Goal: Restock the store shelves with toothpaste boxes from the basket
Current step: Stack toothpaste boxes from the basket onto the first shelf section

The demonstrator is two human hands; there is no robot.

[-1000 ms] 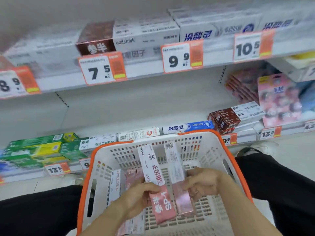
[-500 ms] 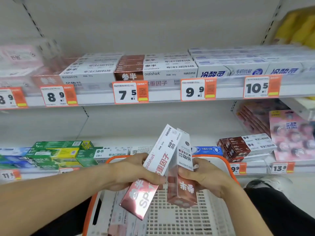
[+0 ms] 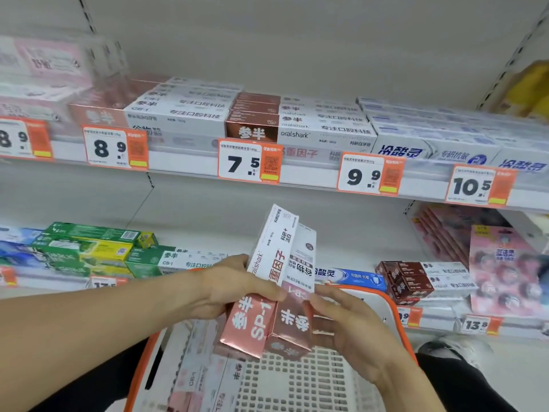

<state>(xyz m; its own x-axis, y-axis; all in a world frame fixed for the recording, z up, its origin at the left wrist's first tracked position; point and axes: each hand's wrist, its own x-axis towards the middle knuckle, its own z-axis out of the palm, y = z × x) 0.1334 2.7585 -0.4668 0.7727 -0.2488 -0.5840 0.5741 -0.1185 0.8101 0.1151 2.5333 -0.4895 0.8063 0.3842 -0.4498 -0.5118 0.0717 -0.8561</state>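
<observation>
I hold two pink-and-white toothpaste boxes side by side above the white basket with an orange rim. My left hand grips the left box, marked SP-1, tilted up to the right. My right hand holds the right box against it. Several more boxes lie in the basket's left half. The upper shelf carries rows of white, brown and pink toothpaste boxes behind orange price tags.
The lower shelf holds green and yellow boxes at left, a blue box and brown boxes at right. Pink packs hang at far right. My black trouser legs flank the basket. A shoe shows on the floor.
Both hands lifted the two boxes out of the basket and brought them together in front of the lower shelf. My view tilted up towards the upper shelf.
</observation>
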